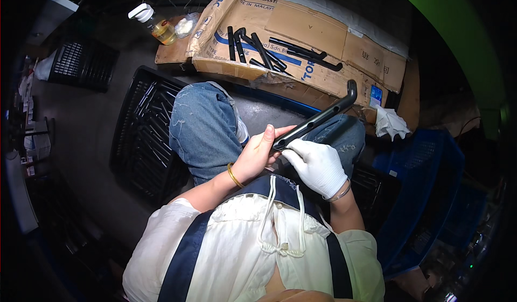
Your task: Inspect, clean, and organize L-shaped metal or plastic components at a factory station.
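A shiny black bent tube [315, 121] with several holes along its side slants up to the right over my lap, its curved end farthest from me. My bare left hand [261, 150] is closed around its lower end, the thumb lying along it. In a white knit glove, my right hand [316, 167] pinches at that same lower end, next to the left fingers. Whether a small thing is also between the gloved fingertips is hidden. More black bent tubes [261, 50] lie loose on the cardboard in front of me.
An opened cardboard box [226, 65] covers the bench ahead. A bottle with a white lid [161, 30] stands at its left, and a crumpled white glove [390, 123] lies at its right. A black crate [132, 94] full of dark tubes sits on the floor left; blue crates [420, 194] stand right.
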Available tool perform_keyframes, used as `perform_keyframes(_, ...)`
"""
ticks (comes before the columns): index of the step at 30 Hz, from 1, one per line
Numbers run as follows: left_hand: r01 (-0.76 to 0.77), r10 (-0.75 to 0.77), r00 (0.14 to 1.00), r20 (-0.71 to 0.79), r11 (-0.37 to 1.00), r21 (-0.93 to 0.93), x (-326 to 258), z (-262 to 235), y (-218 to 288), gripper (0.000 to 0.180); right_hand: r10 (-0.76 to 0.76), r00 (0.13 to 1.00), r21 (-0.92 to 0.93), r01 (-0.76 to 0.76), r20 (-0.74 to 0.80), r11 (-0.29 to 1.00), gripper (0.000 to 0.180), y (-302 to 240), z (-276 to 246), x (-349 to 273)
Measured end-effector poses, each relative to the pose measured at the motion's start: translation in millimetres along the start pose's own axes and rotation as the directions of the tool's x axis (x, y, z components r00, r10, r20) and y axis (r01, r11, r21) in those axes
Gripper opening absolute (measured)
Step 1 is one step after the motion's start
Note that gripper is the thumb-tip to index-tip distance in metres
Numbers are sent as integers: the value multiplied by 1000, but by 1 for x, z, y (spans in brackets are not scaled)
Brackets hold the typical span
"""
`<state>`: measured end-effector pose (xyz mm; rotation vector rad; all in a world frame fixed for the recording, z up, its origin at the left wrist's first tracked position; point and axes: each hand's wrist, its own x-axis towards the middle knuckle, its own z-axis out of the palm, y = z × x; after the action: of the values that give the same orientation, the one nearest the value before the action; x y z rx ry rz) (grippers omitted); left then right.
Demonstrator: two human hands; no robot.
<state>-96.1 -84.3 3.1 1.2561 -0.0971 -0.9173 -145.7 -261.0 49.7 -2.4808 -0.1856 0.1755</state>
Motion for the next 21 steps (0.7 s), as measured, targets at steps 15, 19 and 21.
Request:
perform_keyframes(15,-159,153,987,-44,954,-254,1,9,-5,59,117,944,133,-78,-310,988,12,-20,29,-1)
perform_keyframes(19,-186,179,982,-59,968,-167,1,11,-4,59,138,940,119,-105,-313,987,11,-20,32,-4)
perform_keyframes(21,-184,178,983,-49,969,-163,0,11,-6,59,174,939,147,-135,-295,980,9,-19,33,-6)
